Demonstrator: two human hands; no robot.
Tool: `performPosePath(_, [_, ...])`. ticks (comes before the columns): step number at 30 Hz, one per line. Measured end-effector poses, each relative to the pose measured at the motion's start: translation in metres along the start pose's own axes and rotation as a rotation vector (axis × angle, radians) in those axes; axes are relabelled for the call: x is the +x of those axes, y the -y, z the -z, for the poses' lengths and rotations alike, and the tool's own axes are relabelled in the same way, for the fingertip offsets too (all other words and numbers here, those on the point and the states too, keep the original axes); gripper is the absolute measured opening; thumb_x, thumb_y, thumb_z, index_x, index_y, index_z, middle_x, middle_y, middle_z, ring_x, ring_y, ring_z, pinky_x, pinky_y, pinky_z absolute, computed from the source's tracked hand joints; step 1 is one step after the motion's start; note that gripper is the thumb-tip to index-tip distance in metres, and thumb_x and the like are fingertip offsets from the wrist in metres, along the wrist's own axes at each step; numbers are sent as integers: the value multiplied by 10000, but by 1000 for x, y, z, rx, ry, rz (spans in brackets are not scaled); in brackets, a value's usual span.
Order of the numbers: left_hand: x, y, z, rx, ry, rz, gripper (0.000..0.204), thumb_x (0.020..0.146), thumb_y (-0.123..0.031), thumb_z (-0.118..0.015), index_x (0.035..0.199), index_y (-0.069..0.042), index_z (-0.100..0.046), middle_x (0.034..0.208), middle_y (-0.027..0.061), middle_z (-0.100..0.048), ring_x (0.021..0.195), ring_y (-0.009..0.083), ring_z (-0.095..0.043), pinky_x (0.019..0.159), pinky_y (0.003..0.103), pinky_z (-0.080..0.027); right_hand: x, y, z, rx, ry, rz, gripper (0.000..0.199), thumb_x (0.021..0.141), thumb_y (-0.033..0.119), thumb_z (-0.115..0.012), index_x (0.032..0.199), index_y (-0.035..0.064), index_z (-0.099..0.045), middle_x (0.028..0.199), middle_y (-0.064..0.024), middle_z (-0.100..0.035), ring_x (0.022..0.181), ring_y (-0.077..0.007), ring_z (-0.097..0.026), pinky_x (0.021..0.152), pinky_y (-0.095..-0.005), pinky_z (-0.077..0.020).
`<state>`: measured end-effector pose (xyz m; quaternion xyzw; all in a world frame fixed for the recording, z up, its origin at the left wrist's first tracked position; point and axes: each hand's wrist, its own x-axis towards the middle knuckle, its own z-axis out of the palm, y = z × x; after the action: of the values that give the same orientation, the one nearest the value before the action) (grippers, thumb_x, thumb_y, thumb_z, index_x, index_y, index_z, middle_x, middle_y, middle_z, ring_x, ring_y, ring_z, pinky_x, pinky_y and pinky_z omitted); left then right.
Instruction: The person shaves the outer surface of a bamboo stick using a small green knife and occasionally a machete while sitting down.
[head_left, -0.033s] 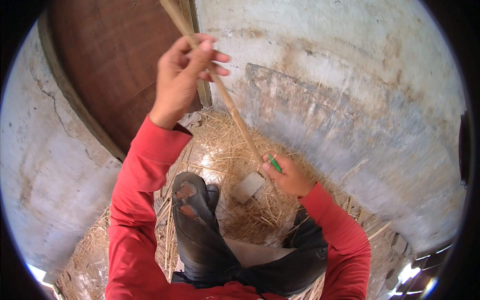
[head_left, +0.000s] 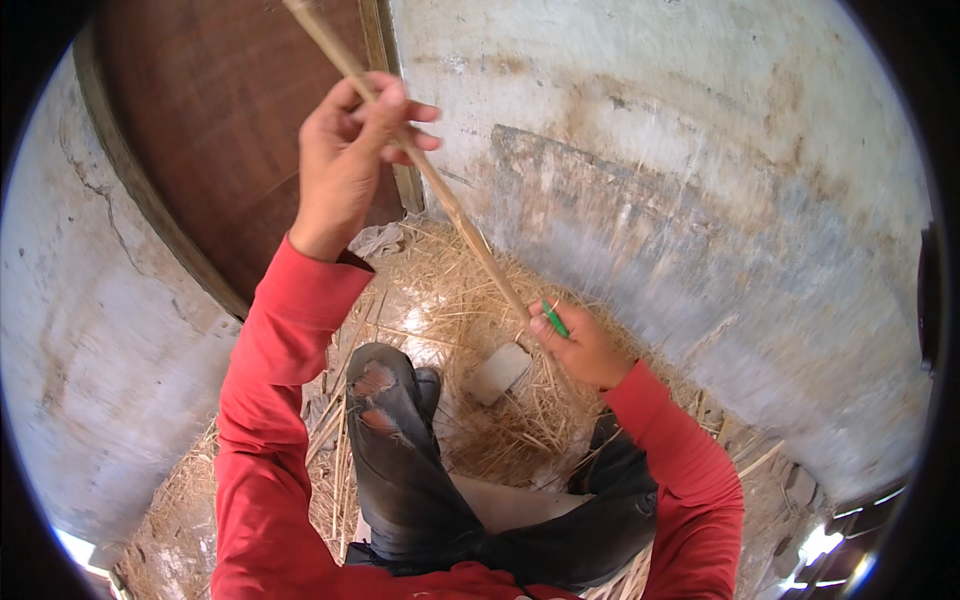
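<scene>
A long, thin, light-brown wooden stick [head_left: 462, 222] slants from the upper left down to the right, in front of me. My left hand [head_left: 352, 150] pinches its upper part between thumb and forefinger, the other fingers partly spread. Lower down, my right hand [head_left: 580, 345] is closed around the stick and also holds a small bright-green piece [head_left: 554, 319], perhaps a tool's handle. Most of that green thing is hidden by the fingers. The stick's lower end runs past my right hand toward the straw.
Loose straw [head_left: 430, 265] covers the floor ahead of my bent legs [head_left: 400, 480]. A flat grey block [head_left: 498, 373] lies between my knees. A brown door [head_left: 230, 120] stands at the left, and a stained wall [head_left: 680, 200] rises close on the right.
My left hand and the stick's upper end have shifted slightly left. My right hand has moved very slightly to the right.
</scene>
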<state>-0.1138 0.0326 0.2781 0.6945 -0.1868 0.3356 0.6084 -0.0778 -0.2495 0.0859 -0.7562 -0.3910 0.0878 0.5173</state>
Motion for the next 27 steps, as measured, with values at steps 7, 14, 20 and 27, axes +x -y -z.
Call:
performPosePath(7, [-45,3,53,149,-272,26,518,933,-218,-774,1295,22,-493,1157,160,-677,974,210,-704,801,275,-582,5,21,17,-483,-319,227,221,905,122,-707,1120,76,-691,753,-102,-647,644,-235,-641,572,-350,-477])
performPosePath(14, [-126,15,106,1362,-488,-452,1023,728,-345,-927,1487,57,-370,1443,224,-468,1280,381,-510,1179,507,-263,14,29,23,-897,-347,260,382,725,-8,-686,1075,139,-726,761,-80,-648,680,-314,-647,590,-417,-503])
performPosePath(20, [-199,12,94,817,751,449,548,946,-316,-708,1406,-54,-568,834,137,-707,758,277,-706,721,401,-544,21,31,34,-934,-318,450,325,761,40,-691,1055,178,-708,716,-39,-610,648,-276,-634,572,-399,-498])
performPosePath(27, [-280,56,14,-344,493,835,429,1116,-291,-431,1461,-38,-459,634,-59,-408,519,45,-381,506,236,-331,24,49,39,-791,-505,431,443,781,45,-712,1210,140,-663,681,-52,-586,594,-241,-614,526,-377,-461])
